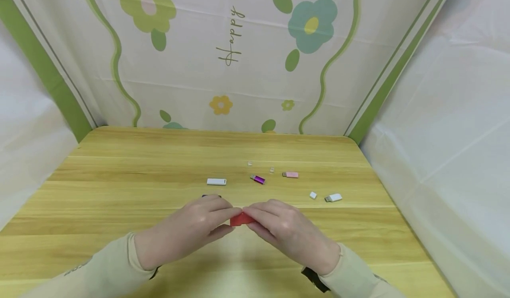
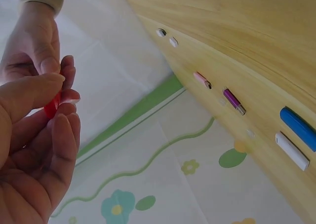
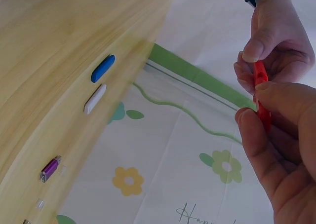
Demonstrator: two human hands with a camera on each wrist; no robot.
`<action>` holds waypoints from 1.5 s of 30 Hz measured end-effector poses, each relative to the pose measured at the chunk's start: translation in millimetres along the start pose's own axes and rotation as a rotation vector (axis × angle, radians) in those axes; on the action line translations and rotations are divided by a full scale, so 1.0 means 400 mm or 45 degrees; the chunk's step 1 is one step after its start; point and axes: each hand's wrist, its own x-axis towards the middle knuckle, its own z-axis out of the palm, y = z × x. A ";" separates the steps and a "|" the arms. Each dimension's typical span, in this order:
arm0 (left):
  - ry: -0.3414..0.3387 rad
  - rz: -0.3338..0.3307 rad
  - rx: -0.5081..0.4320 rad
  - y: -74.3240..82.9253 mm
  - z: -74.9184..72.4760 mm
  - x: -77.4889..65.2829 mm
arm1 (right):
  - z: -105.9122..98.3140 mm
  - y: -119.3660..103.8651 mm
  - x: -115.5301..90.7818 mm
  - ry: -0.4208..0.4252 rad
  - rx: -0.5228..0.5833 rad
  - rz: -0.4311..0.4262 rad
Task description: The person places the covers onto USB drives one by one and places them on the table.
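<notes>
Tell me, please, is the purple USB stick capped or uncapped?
Uncapped: the purple USB stick shows its bare metal plug sticking out at one end.

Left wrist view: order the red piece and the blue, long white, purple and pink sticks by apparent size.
Blue stick
Long white stick
Purple stick
Pink stick
Red piece: partly covered, so unranked.

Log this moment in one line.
left hand: pinches red piece; right hand: pinches red piece; purple stick: uncapped, on table; blue stick: on table
</notes>
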 end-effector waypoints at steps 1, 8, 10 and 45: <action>0.008 -0.001 0.003 0.000 0.000 0.000 | 0.001 0.000 0.001 0.002 -0.002 0.002; 0.054 -0.018 0.023 0.000 0.004 0.000 | 0.010 0.001 0.006 0.000 -0.005 0.043; 0.056 -0.029 0.034 -0.001 0.004 0.000 | 0.013 0.000 0.008 -0.005 0.000 0.057; 0.030 -0.088 0.096 0.001 0.001 -0.003 | 0.036 -0.005 0.017 0.003 -0.064 0.016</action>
